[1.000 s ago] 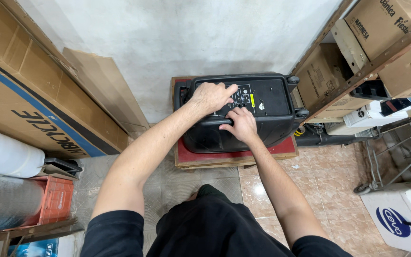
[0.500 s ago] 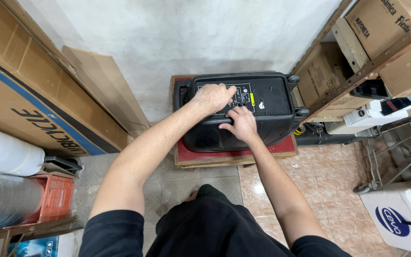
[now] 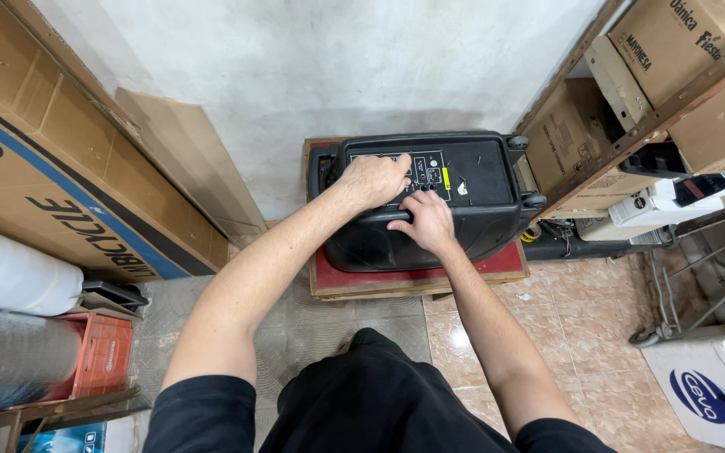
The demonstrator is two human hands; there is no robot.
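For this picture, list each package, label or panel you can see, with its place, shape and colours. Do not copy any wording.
Large flat carton: leaning at left, brown with a blue stripe.
Stacked cartons: shelves at upper right, plain brown.
Control panel: top of the black speaker, under the left hand, dark with a yellow mark.
White box: lower right, blue oval mark.
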